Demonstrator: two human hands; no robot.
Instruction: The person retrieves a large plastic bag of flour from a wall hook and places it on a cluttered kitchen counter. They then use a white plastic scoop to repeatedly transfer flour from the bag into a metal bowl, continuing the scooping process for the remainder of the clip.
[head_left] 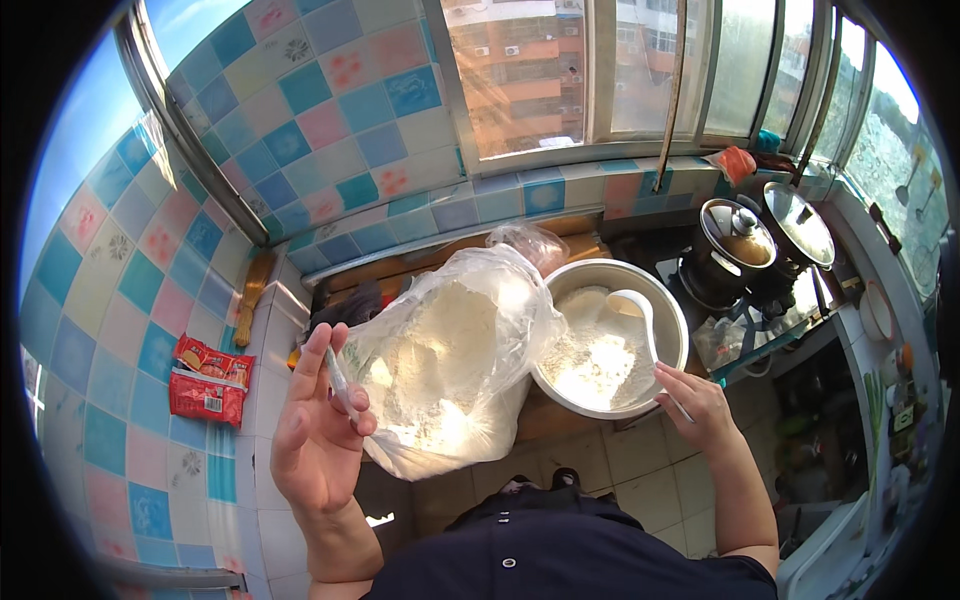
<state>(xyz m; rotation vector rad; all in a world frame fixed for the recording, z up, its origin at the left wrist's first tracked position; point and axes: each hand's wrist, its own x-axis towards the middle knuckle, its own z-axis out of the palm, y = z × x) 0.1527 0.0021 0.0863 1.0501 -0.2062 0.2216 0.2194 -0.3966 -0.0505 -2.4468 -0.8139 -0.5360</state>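
Observation:
A large clear plastic bag (500, 425) of white flour (440, 350) lies wide open in front of me. At its left edge, my left hand (322, 425) is raised with the bag's rim pinched between its fingers. A round metal bowl (678, 335) stands against the bag's right side, with more flour (590, 350) inside. My right hand (695, 400) grips the handle of a white ladle (645, 315) at the bowl's right rim. The head of the ladle rests at the flour in the bowl's upper part, partly lost in the glare.
Behind the bag and bowl is a wooden surface (440, 262) with a crumpled clear bag (530, 245). A lidded black pot (735, 250) and a second lidded pot (800, 225) sit on the stove to the right. Red packets (208, 385) and a straw brush (253, 295) are on the left ledge.

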